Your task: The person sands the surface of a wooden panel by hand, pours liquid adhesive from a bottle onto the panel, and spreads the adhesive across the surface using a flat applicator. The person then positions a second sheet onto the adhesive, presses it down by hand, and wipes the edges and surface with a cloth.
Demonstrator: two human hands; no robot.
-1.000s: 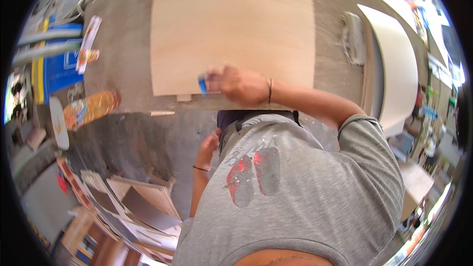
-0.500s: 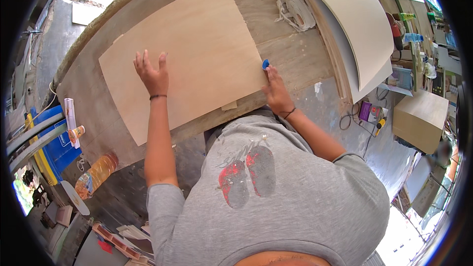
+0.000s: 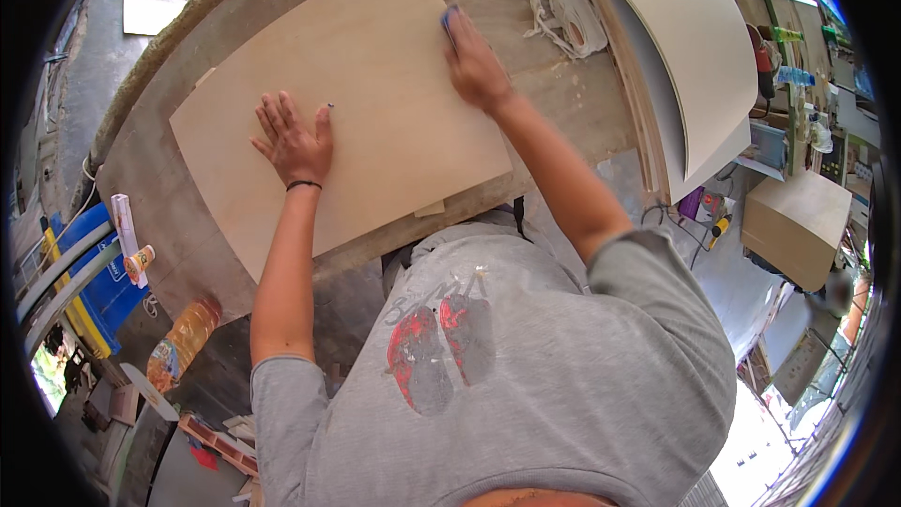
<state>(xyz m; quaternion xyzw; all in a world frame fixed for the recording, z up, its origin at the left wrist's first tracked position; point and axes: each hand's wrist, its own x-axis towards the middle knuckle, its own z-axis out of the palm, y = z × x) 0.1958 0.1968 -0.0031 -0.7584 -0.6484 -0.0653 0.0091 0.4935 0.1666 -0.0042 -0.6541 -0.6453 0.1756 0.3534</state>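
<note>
A large pale plywood panel [image 3: 375, 75] lies flat on a worn wooden workbench [image 3: 160, 178]. My left hand [image 3: 293, 139] rests flat on the panel's middle left, fingers spread, a dark band at the wrist. My right hand [image 3: 477, 64] is at the panel's far right edge, closed over a small blue sanding block [image 3: 450, 21] pressed against that edge.
A bundle of pale cloth or gloves [image 3: 561, 2] lies on the bench to the right. Curved white sheets [image 3: 685, 56] lean at the bench's right side. A wooden box [image 3: 796, 225] stands lower right. A bottle of orange liquid [image 3: 183, 343] and a tube [image 3: 125, 225] lie at the left.
My right hand has slid with the blue block along the panel's right edge toward the far corner. My left hand has stayed flat on the panel.
</note>
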